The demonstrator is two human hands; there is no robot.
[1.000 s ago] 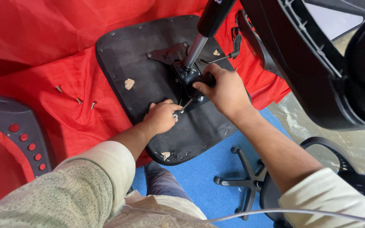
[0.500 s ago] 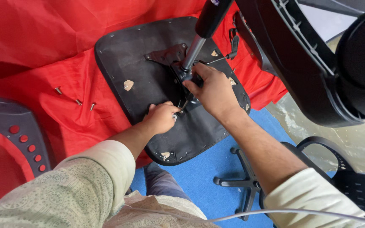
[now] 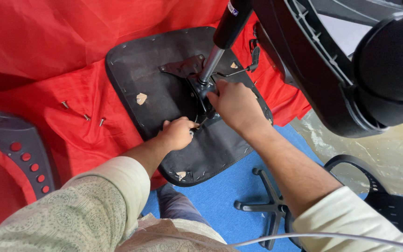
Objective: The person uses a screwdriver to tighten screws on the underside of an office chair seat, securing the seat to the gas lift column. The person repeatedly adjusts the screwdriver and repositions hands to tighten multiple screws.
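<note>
Black fabric covers the underside of an upturned chair seat (image 3: 164,84), which lies on a red cloth (image 3: 47,60) and partly over a blue mat (image 3: 220,196). At the middle of the seat sits a dark metal bracket (image 3: 185,67) with a gas cylinder (image 3: 222,37) rising out of it, silver below and black above.

The right hand (image 3: 236,105) has its grip clenched around the bracket at the foot of the cylinder, knuckles up. Just beside that grip, on its near side, the left hand (image 3: 178,133) is curled shut with its fingertips pressed to the seat at the bracket's edge; something small and metallic shows at its fingertips, but whether it is grasped I cannot tell.

Well away from both grips, out past the left hand, three loose screws (image 3: 84,114) lie on the red cloth. Beyond the right grip looms a black chair back (image 3: 313,70). Below the right forearm, a black star-shaped chair base (image 3: 267,205) rests on the blue mat. A grey plastic piece with red dots (image 3: 24,149) lies at the far left.
</note>
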